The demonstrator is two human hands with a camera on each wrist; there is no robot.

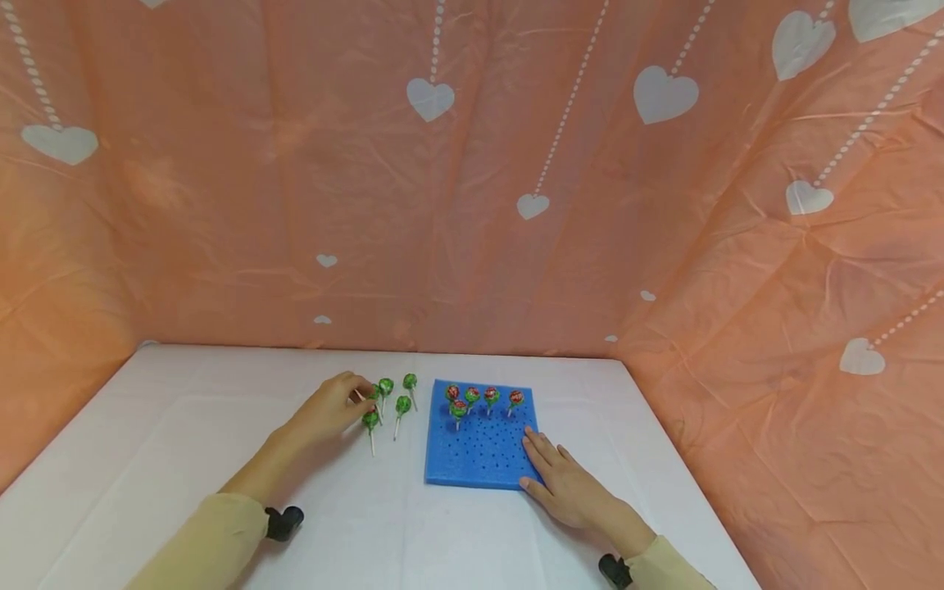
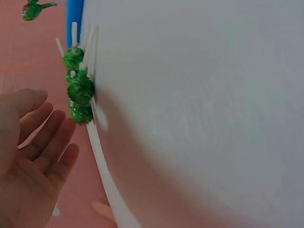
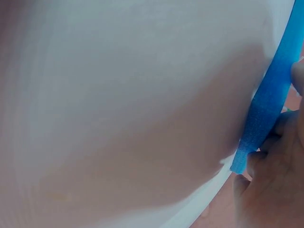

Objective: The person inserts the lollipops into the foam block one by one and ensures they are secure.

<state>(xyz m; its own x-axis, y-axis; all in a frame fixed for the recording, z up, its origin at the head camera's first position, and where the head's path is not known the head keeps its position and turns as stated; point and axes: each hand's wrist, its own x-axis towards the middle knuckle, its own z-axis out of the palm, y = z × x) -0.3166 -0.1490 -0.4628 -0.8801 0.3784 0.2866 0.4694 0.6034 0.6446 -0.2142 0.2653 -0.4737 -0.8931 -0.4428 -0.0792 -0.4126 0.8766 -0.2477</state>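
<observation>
Beside the loose lollipops on the left, my left hand (image 1: 333,405) hovers with bent, spread fingers. The left wrist view shows no lollipop between these fingers; the nearest green lollipop (image 2: 80,90) is just past the fingertips. Several green-wrapped lollipops (image 1: 402,405) lie on the white table with their white sticks toward me. My right hand (image 1: 571,487) rests on the right edge of a blue foam block (image 1: 479,471) full of small holes, fingers extended. Several red-and-green lollipops (image 1: 491,395) stand upright in the block's far part.
The white-covered table (image 1: 354,533) runs back to an orange curtain (image 1: 479,287) printed with pale hearts, which also closes off both sides. Black wrist straps (image 1: 283,523) sit at both sleeves.
</observation>
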